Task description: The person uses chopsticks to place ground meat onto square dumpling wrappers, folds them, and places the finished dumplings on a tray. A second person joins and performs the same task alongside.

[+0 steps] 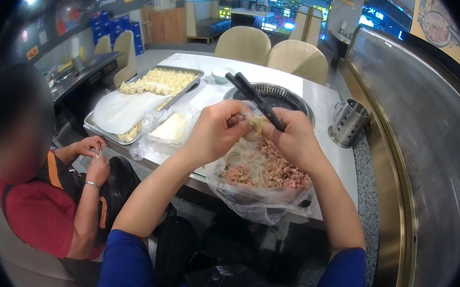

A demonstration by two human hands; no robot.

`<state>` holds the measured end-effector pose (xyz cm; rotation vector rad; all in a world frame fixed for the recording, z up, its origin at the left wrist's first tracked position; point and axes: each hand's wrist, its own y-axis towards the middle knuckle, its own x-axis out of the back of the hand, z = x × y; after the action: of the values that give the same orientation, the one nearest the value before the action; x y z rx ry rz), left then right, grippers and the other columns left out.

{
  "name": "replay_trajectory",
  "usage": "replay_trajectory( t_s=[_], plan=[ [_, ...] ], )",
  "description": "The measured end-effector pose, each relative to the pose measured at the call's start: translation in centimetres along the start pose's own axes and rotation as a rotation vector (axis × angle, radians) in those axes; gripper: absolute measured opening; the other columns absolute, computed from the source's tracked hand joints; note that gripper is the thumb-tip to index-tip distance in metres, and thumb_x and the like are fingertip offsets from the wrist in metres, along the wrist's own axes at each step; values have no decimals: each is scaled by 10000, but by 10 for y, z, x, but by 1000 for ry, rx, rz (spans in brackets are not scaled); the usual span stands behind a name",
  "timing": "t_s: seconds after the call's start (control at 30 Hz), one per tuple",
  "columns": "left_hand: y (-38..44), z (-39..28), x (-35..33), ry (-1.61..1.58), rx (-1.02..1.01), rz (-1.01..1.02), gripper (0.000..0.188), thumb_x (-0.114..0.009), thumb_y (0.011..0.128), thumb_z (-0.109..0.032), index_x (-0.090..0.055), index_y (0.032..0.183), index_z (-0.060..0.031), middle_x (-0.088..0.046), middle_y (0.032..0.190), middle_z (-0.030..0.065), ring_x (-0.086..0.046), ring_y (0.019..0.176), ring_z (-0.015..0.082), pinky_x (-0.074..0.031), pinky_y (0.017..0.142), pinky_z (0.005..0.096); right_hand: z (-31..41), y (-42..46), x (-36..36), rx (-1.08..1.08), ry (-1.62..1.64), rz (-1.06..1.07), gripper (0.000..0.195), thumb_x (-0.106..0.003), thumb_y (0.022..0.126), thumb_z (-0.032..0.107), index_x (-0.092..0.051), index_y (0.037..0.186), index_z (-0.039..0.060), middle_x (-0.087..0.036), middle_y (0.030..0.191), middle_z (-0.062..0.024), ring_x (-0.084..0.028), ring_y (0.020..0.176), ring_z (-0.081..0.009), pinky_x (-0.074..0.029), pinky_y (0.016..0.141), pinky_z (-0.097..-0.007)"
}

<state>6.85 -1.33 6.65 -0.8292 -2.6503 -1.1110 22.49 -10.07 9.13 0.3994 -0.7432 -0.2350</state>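
Observation:
My left hand (223, 128) pinches a pale, partly folded wonton (255, 126), held above a bag of minced meat. My right hand (291, 137) closes on the wonton's other side and also grips black chopsticks (255, 98), which slant up to the left. The minced meat filling (288, 167) lies below in a clear plastic bag (259, 206) at the table's near edge. Left of my left hand, a stack of pale wrappers (169, 127) sits partly wrapped in plastic. My fingers hide part of the wonton.
Rows of wontons (165, 77) fill a metal tray (198, 74); white paper (127, 108) covers some. Behind my hands are a round table burner (276, 92) and a small bowl (222, 75). A perforated metal holder (346, 125) stands right. A seated person (45, 208) works at left.

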Motion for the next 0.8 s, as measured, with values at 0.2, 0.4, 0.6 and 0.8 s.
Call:
replay_trajectory(
  t_s=[0.2,0.4,0.6,0.8],
  plan=[
    [2,-6,7,100,-36,78,115,-585,764,21,-549,873,22,-563,700,63,-554,587,106,-448,532,243,8,-5,0,-43,46,80,185,-630,778,156,-600,821,-22,-528,606,-85,-490,562,-147,-408,547,-306],
    [5,-4,13,-90,246,216,161,-609,802,-22,-524,937,-4,-562,699,2,-528,602,51,-437,494,196,-3,-3,-6,-1,70,61,196,-646,759,164,-615,828,-17,-535,611,-123,-507,556,-188,-421,561,-332],
    [2,-3,14,-67,243,240,154,-629,819,-82,-560,923,8,-609,754,31,-546,628,57,-444,520,205,1,-3,-4,9,-33,21,169,-670,736,118,-610,817,-17,-545,616,-124,-530,571,-191,-426,561,-326],
    [-1,6,10,30,104,187,119,-624,801,-76,-631,872,19,-625,686,61,-561,609,94,-445,536,240,7,-3,-2,-45,-73,8,135,-655,748,66,-545,731,-11,-496,595,-24,-439,573,-89,-382,523,-268]
  ],
)
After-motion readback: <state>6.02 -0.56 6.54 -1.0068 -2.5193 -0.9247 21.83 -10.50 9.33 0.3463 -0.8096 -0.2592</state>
